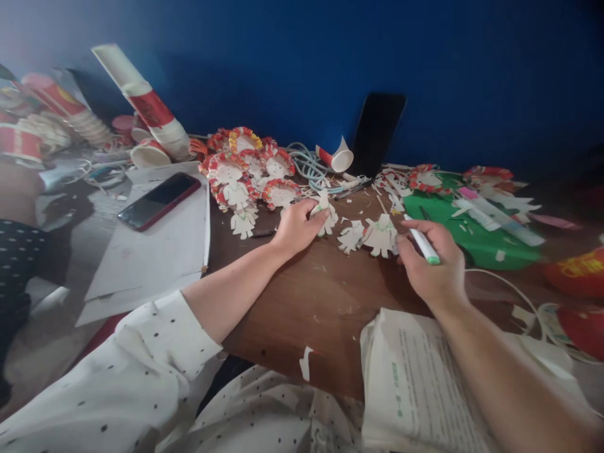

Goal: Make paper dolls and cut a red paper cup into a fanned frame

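Note:
My left hand pinches a small white paper doll cutout with green marks on it between thumb and fingers, just above the brown table. In my right hand is a white marker with a green end, which points down toward me. Close to the right fingertips lies another paper cutout, edged with green lines; I cannot tell if they touch. A smaller white cutout sits between the two hands. Behind my left hand, several paper dolls with red frilled rims are heaped together.
A phone lies on white sheets at left; a dark phone stands against the blue wall. Stacked paper cups lean behind. A green sheet lies right, a thick book nearer me. Another person's sleeve shows left.

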